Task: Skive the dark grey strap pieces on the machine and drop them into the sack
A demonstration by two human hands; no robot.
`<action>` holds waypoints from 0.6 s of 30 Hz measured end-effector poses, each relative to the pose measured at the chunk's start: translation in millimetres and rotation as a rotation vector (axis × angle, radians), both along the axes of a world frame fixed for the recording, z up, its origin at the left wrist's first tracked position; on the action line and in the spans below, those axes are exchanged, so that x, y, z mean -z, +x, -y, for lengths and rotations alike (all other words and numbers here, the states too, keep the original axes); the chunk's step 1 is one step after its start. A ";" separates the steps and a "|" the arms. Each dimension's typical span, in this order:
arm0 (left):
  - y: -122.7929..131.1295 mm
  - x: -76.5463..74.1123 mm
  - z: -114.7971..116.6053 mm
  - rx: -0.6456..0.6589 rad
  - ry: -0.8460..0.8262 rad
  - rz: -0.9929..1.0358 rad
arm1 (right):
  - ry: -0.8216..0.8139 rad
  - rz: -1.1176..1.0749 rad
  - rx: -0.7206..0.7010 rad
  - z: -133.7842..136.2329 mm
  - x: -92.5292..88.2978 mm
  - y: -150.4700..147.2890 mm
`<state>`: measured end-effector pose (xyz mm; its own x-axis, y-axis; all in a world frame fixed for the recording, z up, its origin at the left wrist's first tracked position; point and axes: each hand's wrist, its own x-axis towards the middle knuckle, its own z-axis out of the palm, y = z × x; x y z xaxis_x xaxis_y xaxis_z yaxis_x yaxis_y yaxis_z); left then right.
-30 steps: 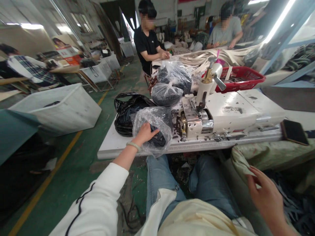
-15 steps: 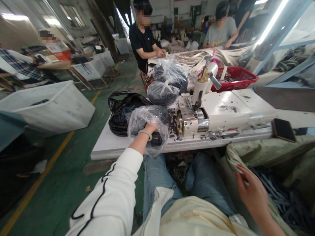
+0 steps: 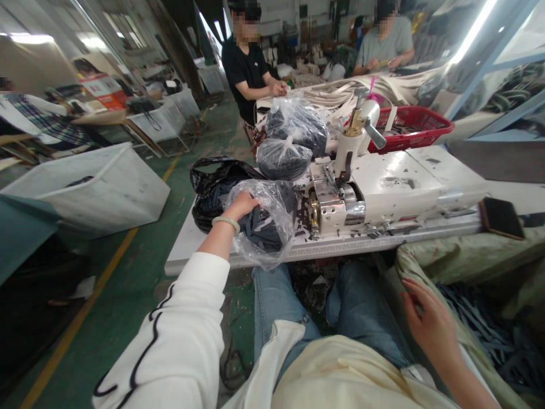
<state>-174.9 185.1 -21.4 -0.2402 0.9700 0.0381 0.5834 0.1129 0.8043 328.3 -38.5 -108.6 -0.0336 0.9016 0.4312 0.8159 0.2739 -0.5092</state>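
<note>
My left hand grips the rim of a clear plastic bag full of dark strips, at the near edge of the white table. A pale bangle sits on that wrist. My right hand rests low on the right, fingers spread, against the edge of a large sack holding dark strips. Between my hands stands a white and metal machine on the table.
A black plastic bag and two tied clear bags lie behind. A red basket and a dark phone sit to the right. A white bin stands on the green floor. Other people work at far tables.
My left hand has come out of the clear bag's inside and now holds its rim, pulling it open. My right hand has stayed low by the sack.
</note>
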 end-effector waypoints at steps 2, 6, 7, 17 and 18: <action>2.2 1.4 6.6 -0.069 0.020 0.110 | -0.003 0.001 0.000 0.4 -0.2 -0.3; 10.9 8.0 16.8 -0.178 0.049 0.347 | -0.026 0.000 0.011 0.0 2.0 -1.4; 13.0 9.4 18.3 -0.195 0.047 0.404 | -0.036 -0.002 0.014 -0.4 2.9 -2.3; 24.7 -1.1 33.9 -0.214 0.066 0.915 | -0.074 -0.069 -0.137 -0.1 7.1 -36.3; 23.9 -4.4 37.2 -0.199 0.049 0.965 | -0.080 -0.079 -0.157 0.4 6.6 -40.4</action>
<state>-151.0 147.9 -16.9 -0.3481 0.9110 -0.2214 -0.3516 0.0920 0.9316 287.9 -38.9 -115.2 -0.1453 0.9194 0.3656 0.7233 0.3508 -0.5948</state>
